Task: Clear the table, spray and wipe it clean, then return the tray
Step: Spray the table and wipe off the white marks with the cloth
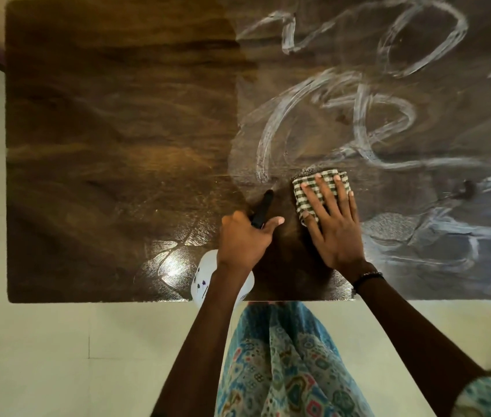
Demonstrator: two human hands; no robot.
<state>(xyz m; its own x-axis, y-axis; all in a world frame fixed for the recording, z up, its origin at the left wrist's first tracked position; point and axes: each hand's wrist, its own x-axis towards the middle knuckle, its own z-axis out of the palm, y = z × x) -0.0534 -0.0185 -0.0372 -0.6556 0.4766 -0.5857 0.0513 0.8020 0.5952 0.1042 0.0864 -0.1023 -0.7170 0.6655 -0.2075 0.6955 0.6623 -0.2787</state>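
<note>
Right hand (335,224) lies flat, fingers straight and spread, pressing a folded green-checked cloth (313,189) onto the wooden table (118,130). Left hand (242,239) grips a white spray bottle (205,278), fingers curled round its black nozzle head near the table's front edge. Wet swirl streaks (358,115) cover the table's right half.

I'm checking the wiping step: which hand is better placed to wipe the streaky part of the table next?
The right hand. It lies flat on the checked cloth, beside the white streaks on the table. The left hand is busy gripping the spray bottle.
</note>
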